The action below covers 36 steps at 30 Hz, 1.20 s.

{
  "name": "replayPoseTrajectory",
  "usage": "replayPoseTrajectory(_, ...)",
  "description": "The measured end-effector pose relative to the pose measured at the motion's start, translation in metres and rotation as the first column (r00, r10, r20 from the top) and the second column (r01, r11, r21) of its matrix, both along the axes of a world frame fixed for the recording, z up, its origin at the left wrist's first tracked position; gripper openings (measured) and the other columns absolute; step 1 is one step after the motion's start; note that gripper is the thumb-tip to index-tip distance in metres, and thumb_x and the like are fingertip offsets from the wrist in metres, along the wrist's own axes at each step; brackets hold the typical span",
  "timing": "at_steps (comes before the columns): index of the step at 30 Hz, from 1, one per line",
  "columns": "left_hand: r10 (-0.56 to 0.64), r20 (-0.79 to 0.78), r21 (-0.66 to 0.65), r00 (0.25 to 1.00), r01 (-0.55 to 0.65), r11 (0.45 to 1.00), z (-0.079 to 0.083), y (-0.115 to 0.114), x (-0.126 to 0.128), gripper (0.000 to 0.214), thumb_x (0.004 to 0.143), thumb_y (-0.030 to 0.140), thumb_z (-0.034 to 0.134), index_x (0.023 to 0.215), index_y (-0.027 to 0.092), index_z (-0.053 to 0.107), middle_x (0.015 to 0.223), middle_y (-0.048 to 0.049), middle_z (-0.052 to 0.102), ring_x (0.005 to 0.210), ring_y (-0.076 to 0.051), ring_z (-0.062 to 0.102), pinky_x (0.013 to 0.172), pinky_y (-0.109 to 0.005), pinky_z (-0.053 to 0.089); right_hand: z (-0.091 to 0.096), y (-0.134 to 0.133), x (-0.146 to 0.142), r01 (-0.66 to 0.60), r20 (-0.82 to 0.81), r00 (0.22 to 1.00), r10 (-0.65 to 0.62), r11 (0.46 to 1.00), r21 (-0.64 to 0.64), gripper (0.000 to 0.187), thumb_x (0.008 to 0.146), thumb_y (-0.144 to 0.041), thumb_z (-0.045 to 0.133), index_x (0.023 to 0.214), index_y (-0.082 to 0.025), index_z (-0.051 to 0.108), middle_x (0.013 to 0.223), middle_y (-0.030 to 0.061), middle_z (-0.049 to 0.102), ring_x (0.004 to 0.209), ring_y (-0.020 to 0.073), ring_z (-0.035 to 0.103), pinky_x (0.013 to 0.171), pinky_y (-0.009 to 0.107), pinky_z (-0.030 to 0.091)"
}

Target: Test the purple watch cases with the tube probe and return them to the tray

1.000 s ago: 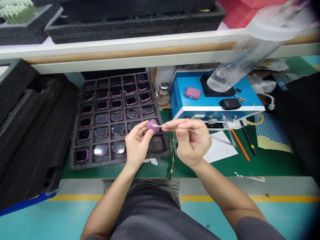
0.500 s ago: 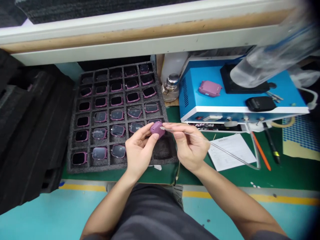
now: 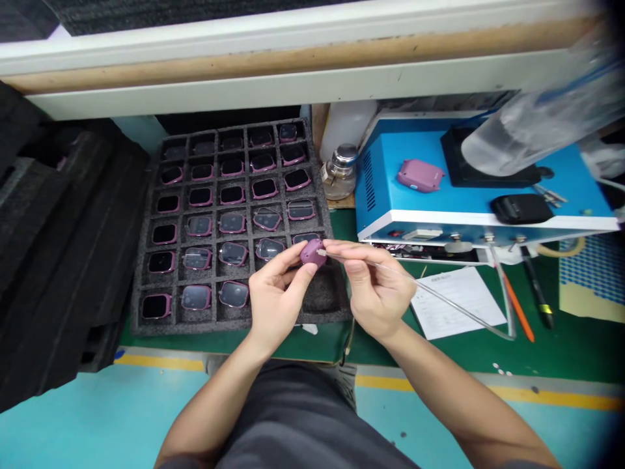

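Bright overall; pale glare on screens [image 3: 196, 298]; right corners dark, blurry.

- Held casing [image 3: 311, 255]: finished in smooth plastic.
- Tray [image 3: 322, 294]: formed of rough, matt foam.
- Tube [image 3: 454, 305]: formed of glossy plastic.
- Bottle cap [image 3: 346, 154]: finished in shiny metal.

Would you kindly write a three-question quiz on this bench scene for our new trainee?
1. What does the right hand hold?
A) a screwdriver
B) a thin clear tube
C) a cloth
2. True or false: the metal-capped bottle stands to the right of the blue machine.
3. Fill in the colour: the left hand holds a ____ casing.

Key: 1. B; 2. False, it stands to the left; 3. purple.
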<state>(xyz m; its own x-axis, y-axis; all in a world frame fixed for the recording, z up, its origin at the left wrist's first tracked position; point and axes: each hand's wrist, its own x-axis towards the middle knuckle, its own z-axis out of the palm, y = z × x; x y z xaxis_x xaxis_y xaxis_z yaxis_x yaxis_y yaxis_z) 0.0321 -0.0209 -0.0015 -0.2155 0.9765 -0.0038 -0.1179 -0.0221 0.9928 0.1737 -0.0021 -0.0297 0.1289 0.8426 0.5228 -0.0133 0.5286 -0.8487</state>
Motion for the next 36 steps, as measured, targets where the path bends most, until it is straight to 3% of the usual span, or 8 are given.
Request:
replayPoseTrajectory(26,0.005,0.006,0.018,1.000,-0.005,1.000,-0.0011,-0.0009,0.0005,0.030,0.084,0.022,0.086,0.114,0.020,0.084,0.115,-0.0073,0.084,0.103,-0.021,0.082,0.092,-0.028,0.068,-0.0027,-0.0009,-0.0002,0.003,0.006,1.000,-0.003,1.000,0.005,0.014,0.102,-0.019,0.065,0.108,-0.025,0.076,0.104,0.0039,0.084,0.107,0.0227,0.081,0.095,0.044,0.070)
replayPoseTrajectory(36,0.002,-0.017,0.003,1.000,-0.002,1.000,-0.0021,-0.0018,-0.0008,0.031,0.083,0.025,0.086,0.114,0.020,0.084,0.119,-0.0094,0.083,0.108,-0.026,0.081,0.097,-0.035,0.067,-0.0014,-0.0002,-0.0007,-0.012,-0.018,1.000,0.012,1.000,0.005,0.012,0.102,-0.022,0.066,0.105,-0.026,0.076,0.103,0.0049,0.083,0.106,0.0245,0.081,0.095,0.046,0.069)
